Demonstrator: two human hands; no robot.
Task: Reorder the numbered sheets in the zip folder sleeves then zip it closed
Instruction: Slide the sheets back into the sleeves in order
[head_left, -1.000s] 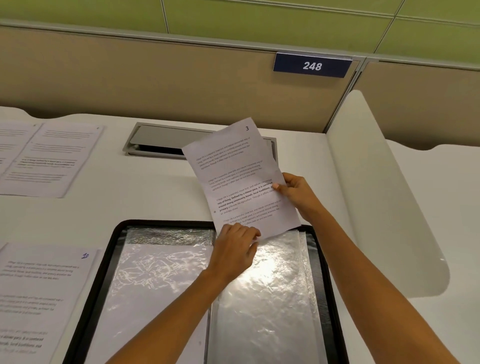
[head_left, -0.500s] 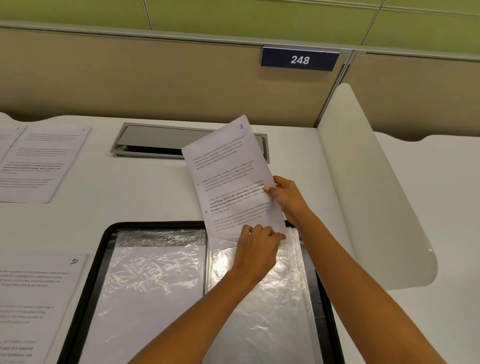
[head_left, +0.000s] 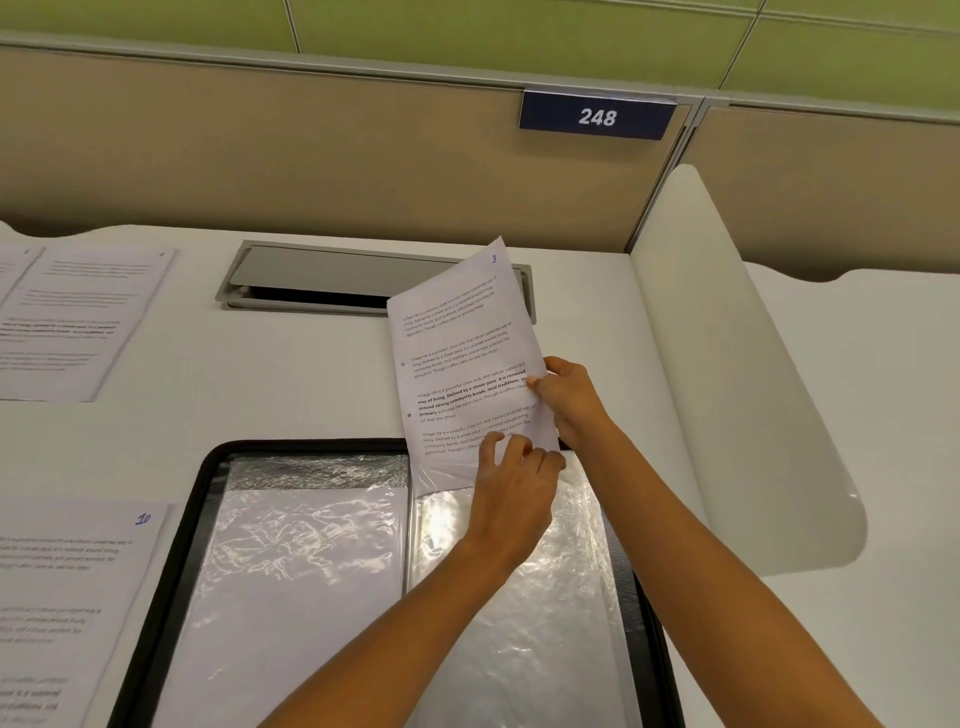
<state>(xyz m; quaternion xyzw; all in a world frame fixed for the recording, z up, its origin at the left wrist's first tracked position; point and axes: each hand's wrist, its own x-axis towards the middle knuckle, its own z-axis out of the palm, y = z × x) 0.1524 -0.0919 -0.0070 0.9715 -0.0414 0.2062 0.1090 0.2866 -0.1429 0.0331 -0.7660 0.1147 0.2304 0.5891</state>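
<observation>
Sheet 3 (head_left: 462, 353) stands tilted over the far edge of the open zip folder (head_left: 197, 519). Its lower edge sits just inside the mouth of the right sleeve (head_left: 545, 623), beside the spine, and most of the page is outside, above the bench (head_left: 285, 405). The right hand (head_left: 569, 405) pinches the page's right edge, thumb on the printed face. The left hand (head_left: 514, 493) has its fingers (head_left: 522, 460) curled at the sleeve's mouth, seemingly nipping the film to hold it open; whether they catch the paper too I cannot tell.

The step in hand looks like feeding the page down into the sleeve. To do it well, first square the page to the sleeve, since it leans and one lower corner would likely jam at the seam. The left hand should lift only the top film, so the paper enters the pocket and not the gap between sleeves. The right hand should grip low on the edge and push in short strokes, so the thin paper does not buckle. The crinkled film may cling; a slight sideways wiggle should free it.

The left sleeve (head_left: 301, 571) holds a white page, and sheet 10 (head_left: 67, 597) lies on the bench just beside the folder
</observation>
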